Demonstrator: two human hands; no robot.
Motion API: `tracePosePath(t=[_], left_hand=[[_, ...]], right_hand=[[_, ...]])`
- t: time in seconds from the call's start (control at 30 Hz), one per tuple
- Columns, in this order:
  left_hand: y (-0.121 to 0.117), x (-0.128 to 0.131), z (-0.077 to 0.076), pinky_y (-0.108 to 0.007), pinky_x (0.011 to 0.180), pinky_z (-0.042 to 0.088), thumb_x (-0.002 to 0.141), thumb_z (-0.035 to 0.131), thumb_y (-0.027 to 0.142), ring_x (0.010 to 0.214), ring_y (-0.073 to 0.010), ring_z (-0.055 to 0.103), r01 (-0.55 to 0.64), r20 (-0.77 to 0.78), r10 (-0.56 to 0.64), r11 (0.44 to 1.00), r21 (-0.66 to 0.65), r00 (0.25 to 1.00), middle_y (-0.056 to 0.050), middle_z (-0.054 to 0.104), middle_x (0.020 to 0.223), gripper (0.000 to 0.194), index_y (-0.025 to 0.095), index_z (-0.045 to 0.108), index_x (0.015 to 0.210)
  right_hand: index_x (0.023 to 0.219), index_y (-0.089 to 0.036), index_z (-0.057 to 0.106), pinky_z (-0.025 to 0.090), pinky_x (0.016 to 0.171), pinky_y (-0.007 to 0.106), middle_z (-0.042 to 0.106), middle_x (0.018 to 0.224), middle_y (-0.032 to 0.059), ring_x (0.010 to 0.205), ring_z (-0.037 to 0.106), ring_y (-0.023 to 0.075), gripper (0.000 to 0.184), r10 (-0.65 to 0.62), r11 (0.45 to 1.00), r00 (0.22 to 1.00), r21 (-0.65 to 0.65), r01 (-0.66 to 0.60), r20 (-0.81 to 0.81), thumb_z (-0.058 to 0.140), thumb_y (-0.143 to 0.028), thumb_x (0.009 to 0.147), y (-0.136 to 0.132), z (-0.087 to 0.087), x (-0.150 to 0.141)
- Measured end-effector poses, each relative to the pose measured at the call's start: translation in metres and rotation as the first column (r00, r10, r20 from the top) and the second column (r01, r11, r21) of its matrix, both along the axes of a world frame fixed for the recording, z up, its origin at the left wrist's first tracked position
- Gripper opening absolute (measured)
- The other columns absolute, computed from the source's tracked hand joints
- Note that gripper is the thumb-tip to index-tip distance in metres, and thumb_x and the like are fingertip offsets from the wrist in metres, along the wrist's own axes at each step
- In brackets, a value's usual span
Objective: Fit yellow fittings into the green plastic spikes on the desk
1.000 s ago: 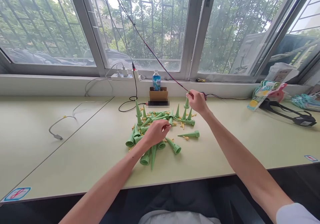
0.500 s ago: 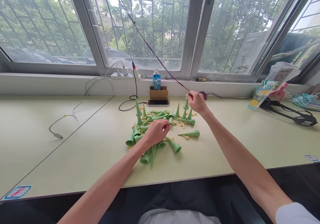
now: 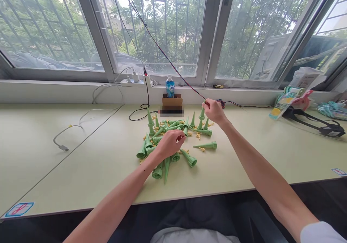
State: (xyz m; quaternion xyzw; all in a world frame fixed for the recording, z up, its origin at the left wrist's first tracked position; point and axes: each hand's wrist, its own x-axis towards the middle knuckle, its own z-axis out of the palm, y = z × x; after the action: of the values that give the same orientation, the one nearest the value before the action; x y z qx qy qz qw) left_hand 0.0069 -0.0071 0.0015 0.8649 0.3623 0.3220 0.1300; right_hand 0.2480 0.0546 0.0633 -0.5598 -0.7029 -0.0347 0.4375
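My right hand (image 3: pixel 213 111) pinches the top of a green plant watering spike (image 3: pixel 202 113), point up, whose base sits over the tip of another upright spike (image 3: pixel 200 124). My left hand (image 3: pixel 171 141) is over the heap, with its fingertips closed at the base of an upright watering spike (image 3: pixel 186 124); the palm side is hidden. Around it lie several green spikes, such as one with its open threaded end toward me (image 3: pixel 192 161). Small yellow valve pieces (image 3: pixel 198 136) are scattered among them. At the heap's left stands a tall spike stack (image 3: pixel 150 122).
Behind the heap, a blue-labelled bottle (image 3: pixel 170 86) stands by an open cardboard box (image 3: pixel 176 101). A white cable (image 3: pixel 65 129) lies at left. Black goggles or a headset with a strap (image 3: pixel 314 122) and packaged items (image 3: pixel 290 98) rest at right. Thin wires (image 3: pixel 173 65) hang across the window.
Almost nothing differs. Both hands keep their places and grips, and the whole view has shifted very slightly.
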Motion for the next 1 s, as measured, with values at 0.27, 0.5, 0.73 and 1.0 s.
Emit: tracePosePath(t=[0.27, 0.5, 0.73, 1.0], left_hand=[[0.001, -0.001, -0.002, -0.030, 0.059, 0.042, 0.091, 0.047, 0.027, 0.062, -0.0159, 0.053, 0.011, 0.003, -0.011, 1.000, 0.023, 1.000, -0.003, 0.062, 0.071, 0.024, 0.018, 0.061, 0.074], [0.000, -0.001, -0.001, -0.029, 0.060, 0.042, 0.092, 0.046, 0.026, 0.062, -0.0144, 0.051, 0.010, -0.004, -0.010, 1.000, -0.001, 1.000, -0.002, 0.061, 0.072, 0.024, 0.018, 0.060, 0.074], [0.001, -0.001, -0.002, -0.029, 0.060, 0.041, 0.092, 0.046, 0.026, 0.062, -0.0144, 0.052, 0.013, -0.006, -0.013, 1.000, 0.005, 1.000, -0.002, 0.061, 0.071, 0.024, 0.018, 0.060, 0.074], [-0.001, 0.000, -0.001, -0.029, 0.059, 0.041, 0.091, 0.047, 0.026, 0.061, -0.0147, 0.051, 0.013, -0.007, -0.013, 1.000, 0.023, 1.000, -0.002, 0.060, 0.071, 0.024, 0.018, 0.061, 0.074]], right_hand=[[0.064, -0.022, 0.042, 0.029, 0.058, 0.028, 0.048, 0.054, -0.0008, 0.053, 0.037, 0.0144, 0.025, -0.001, 1.000, 1.000, 0.019, 0.001, -0.012, 0.046, -0.030, 0.088, -0.002, 0.001, -0.002], [0.065, -0.022, 0.041, 0.028, 0.058, 0.028, 0.047, 0.055, -0.0007, 0.053, 0.035, 0.0143, 0.025, -0.020, 0.999, 1.000, 0.046, 0.020, 0.008, 0.046, -0.028, 0.089, 0.001, 0.003, 0.001], [0.062, -0.022, 0.044, 0.031, 0.061, 0.028, 0.051, 0.055, 0.0005, 0.056, 0.042, 0.0156, 0.025, -0.015, 1.000, 0.999, -0.026, 0.015, 0.030, 0.049, -0.026, 0.086, 0.009, -0.005, 0.005], [0.058, -0.022, 0.042, 0.032, 0.061, 0.029, 0.053, 0.054, 0.0017, 0.056, 0.045, 0.0162, 0.028, 0.005, 0.998, 0.999, -0.065, -0.002, 0.036, 0.050, -0.028, 0.084, 0.007, -0.013, 0.003]])
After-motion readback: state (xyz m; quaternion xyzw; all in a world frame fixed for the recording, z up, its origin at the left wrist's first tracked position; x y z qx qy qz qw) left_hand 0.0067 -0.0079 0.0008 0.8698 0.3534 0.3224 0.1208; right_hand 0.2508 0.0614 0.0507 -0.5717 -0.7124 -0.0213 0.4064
